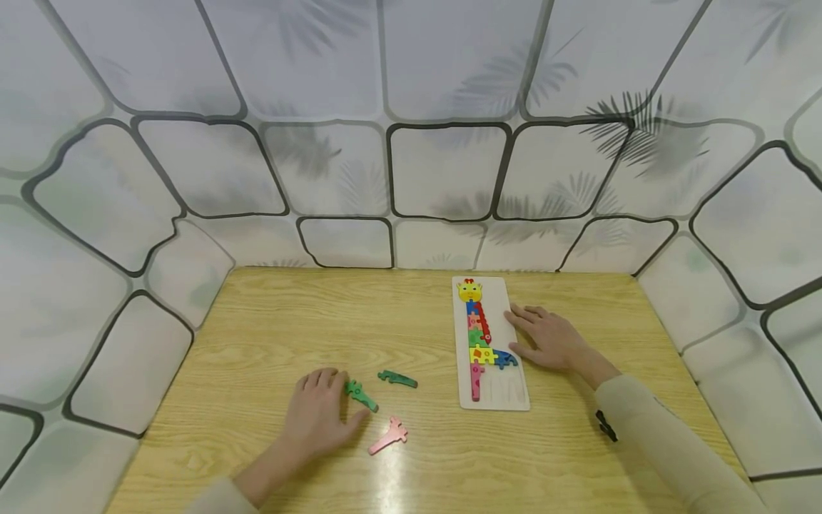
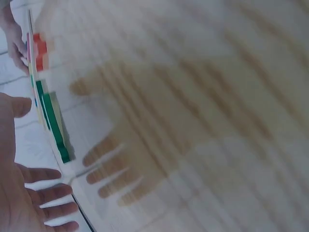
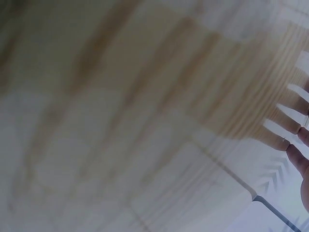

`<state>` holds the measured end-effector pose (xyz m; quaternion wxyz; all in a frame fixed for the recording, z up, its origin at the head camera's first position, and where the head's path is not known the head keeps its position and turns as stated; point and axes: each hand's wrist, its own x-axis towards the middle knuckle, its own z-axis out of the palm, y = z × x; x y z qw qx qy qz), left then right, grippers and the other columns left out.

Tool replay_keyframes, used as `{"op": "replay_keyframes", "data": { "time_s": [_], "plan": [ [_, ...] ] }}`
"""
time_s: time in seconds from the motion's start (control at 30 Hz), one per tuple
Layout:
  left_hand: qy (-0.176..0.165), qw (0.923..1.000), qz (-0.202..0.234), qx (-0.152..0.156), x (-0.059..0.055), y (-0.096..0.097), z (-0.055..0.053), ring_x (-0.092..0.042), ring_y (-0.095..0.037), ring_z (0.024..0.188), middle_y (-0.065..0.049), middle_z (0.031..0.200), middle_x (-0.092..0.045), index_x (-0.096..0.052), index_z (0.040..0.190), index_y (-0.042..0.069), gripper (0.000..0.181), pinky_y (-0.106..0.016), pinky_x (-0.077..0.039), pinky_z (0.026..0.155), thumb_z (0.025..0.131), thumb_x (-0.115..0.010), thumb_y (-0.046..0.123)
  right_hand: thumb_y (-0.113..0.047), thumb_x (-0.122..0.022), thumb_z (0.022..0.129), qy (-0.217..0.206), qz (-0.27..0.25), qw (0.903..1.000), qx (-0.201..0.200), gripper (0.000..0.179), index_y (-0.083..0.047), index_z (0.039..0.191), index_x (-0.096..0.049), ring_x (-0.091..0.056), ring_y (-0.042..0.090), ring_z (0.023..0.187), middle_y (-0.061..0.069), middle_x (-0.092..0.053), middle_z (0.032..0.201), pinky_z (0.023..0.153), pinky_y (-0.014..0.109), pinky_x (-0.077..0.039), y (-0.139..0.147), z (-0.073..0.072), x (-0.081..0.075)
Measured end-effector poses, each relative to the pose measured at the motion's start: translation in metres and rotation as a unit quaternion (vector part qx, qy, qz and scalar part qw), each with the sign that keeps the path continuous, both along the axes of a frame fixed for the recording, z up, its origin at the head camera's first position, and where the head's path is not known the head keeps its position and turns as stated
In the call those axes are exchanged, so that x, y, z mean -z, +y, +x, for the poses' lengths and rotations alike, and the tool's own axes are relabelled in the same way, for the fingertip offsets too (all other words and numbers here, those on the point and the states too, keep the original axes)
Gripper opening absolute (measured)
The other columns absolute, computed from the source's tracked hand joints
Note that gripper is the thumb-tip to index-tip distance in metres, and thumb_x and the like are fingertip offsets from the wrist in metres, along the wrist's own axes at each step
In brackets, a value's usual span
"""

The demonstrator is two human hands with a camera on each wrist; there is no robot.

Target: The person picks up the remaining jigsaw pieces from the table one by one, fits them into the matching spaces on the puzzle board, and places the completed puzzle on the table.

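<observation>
A giraffe puzzle board [image 1: 494, 307] lies on the table, with a yellow head, several coloured body pieces and one pink leg set in it. My right hand [image 1: 549, 339] lies beside the board, fingers extended and fingertips right at its right edge. My left hand [image 1: 317, 414] is low over the table with thumb and fingers apart. Between them lies a green puzzle piece [image 1: 362, 395], with nothing gripped; the left wrist view shows the spread fingers near the green piece [image 2: 54, 126]. A dark green piece [image 1: 398, 379] and a pink piece [image 1: 388, 436] lie close by.
The wooden table [image 1: 289, 307] meets a patterned wall covering [image 1: 340, 171] at the back and on both sides. A small black object [image 1: 606, 426] lies by the right sleeve.
</observation>
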<state>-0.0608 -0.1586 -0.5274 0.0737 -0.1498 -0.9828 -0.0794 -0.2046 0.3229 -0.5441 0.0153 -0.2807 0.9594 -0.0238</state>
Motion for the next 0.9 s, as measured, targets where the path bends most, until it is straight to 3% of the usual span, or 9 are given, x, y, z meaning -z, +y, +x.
{"op": "replay_keyframes", "data": {
  "time_s": [0.2,0.6,0.9],
  "plan": [
    [0.004,0.9996,-0.003,-0.028,0.002,0.009,0.005,-0.066,-0.045,0.120,-0.023,0.126,-0.071,-0.068,0.127,0.000,0.080,-0.060,-0.056,0.100,0.085,-0.071,0.068,-0.061,-0.055,0.102,-0.002,0.001,1.0000,0.002,0.075,-0.017,0.162,-0.043,-0.051,0.043,0.145,0.013,-0.044,0.168,0.113,0.064,-0.047,0.000,0.000,0.001],
    [0.013,0.9990,-0.019,-0.038,0.010,0.013,0.007,-0.068,-0.041,0.112,-0.021,0.117,-0.071,-0.069,0.119,-0.002,0.085,-0.056,-0.059,0.090,0.085,-0.067,0.076,-0.060,-0.055,0.102,-0.008,0.001,1.0000,0.002,0.075,-0.016,0.162,-0.044,-0.051,0.044,0.145,0.014,-0.044,0.167,0.112,0.065,-0.047,0.000,0.001,0.001],
    [0.005,0.9984,-0.029,-0.048,0.008,0.015,0.005,-0.068,-0.040,0.108,-0.020,0.112,-0.069,-0.070,0.112,-0.001,0.085,-0.053,-0.060,0.083,0.084,-0.067,0.079,-0.061,-0.053,0.102,-0.012,0.004,0.9999,0.006,0.076,-0.016,0.163,-0.042,-0.050,0.044,0.146,0.014,-0.042,0.168,0.114,0.065,-0.046,0.000,-0.001,0.002]
  ]
}}
